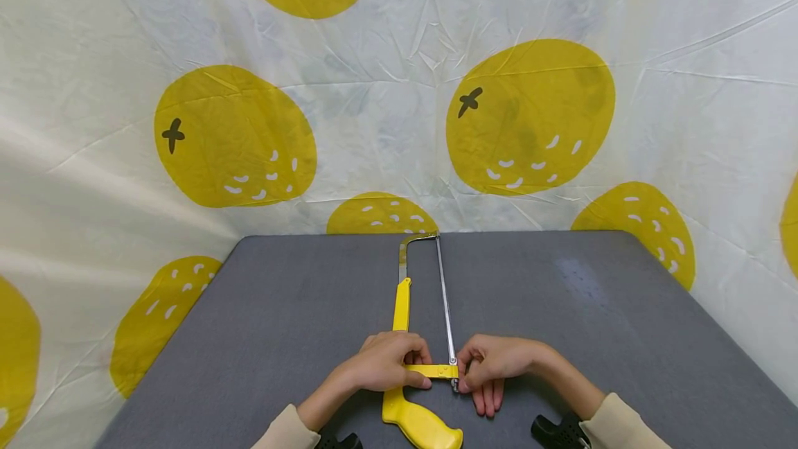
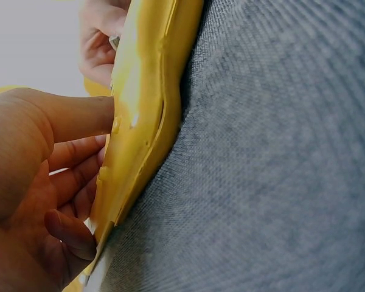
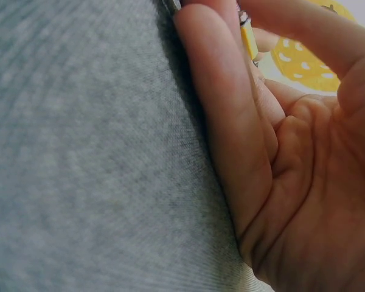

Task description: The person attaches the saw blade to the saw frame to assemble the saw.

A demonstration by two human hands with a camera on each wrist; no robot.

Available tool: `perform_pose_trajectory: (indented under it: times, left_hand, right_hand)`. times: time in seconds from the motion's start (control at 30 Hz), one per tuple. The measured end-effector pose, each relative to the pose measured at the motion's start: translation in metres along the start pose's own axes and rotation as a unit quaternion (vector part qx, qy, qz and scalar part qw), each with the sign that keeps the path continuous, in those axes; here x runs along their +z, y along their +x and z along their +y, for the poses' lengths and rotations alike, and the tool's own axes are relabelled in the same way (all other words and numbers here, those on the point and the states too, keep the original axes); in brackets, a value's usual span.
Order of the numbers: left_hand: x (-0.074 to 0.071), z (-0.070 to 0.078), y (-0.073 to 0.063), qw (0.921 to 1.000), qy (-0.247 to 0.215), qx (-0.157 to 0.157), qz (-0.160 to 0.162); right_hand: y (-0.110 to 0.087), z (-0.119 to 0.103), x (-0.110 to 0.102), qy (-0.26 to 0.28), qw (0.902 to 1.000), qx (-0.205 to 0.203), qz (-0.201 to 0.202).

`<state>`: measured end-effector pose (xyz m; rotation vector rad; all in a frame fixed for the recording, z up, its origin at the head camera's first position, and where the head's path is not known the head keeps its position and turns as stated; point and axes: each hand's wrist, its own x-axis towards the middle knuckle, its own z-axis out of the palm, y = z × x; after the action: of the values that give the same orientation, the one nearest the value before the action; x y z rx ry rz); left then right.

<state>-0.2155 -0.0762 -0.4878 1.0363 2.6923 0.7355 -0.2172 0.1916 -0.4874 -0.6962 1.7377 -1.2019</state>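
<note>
A hacksaw lies on the grey table, its yellow handle (image 1: 427, 427) toward me and its metal frame bow (image 1: 403, 255) at the far edge. Down its right side runs the silvery blade (image 1: 445, 296). My left hand (image 1: 391, 360) grips the yellow frame where a short crosspiece (image 1: 439, 371) branches off; the left wrist view shows thumb and fingers around the yellow body (image 2: 143, 91). At the blade's near end, my right hand (image 1: 495, 362) pinches the small metal fastener (image 1: 454, 385) between thumb and index finger. Its other fingers (image 3: 231, 115) stretch along the tabletop in the right wrist view.
The grey tabletop (image 1: 299, 296) reaches back to a white curtain (image 1: 386, 130) printed with yellow fruit, which also hangs along both sides. A pale patch (image 1: 580, 279) marks the table at the back right. Black wrist devices (image 1: 561, 430) sit below both sleeves.
</note>
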Motion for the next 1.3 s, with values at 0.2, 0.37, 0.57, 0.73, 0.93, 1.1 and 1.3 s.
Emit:
perform_pose_trajectory:
  times: [0.2,0.37,0.57,0.73,0.93,1.1,1.3]
  left_hand:
    - [-0.0014,0.0001,0.0022,1.0000,-0.003,-0.002,-0.001]
    - [-0.0013,-0.0005,0.0035,1.0000,-0.003,-0.001,-0.002]
    - [-0.0002,-0.0011,0.0048,1.0000,-0.003,0.000,-0.001]
    - [-0.0002,-0.0006,0.0046,1.0000,0.001,0.000,0.000]
    - [-0.0009,0.0007,0.0032,1.0000,0.002,-0.002,0.002]
    - [-0.0011,0.0013,0.0028,1.0000,-0.001,-0.005,0.000]
    - [0.0002,0.0007,0.0031,1.0000,0.001,-0.006,0.000]
  right_hand:
    - [-0.0004,-0.0041,-0.0020,-0.007,0.9998,0.012,0.011]
    - [0.0000,-0.0054,-0.0013,-0.002,0.9994,0.022,0.026]
    - [0.0005,-0.0048,-0.0007,-0.003,0.9991,0.024,0.036]
    - [0.0001,-0.0041,-0.0014,-0.006,0.9992,0.023,0.032]
    - [0.0004,-0.0027,-0.0020,-0.011,0.9995,0.017,0.024]
    - [-0.0002,-0.0015,-0.0023,-0.009,0.9997,0.012,0.018]
    - [-0.0004,0.0008,-0.0020,-0.007,0.9999,0.006,0.011]
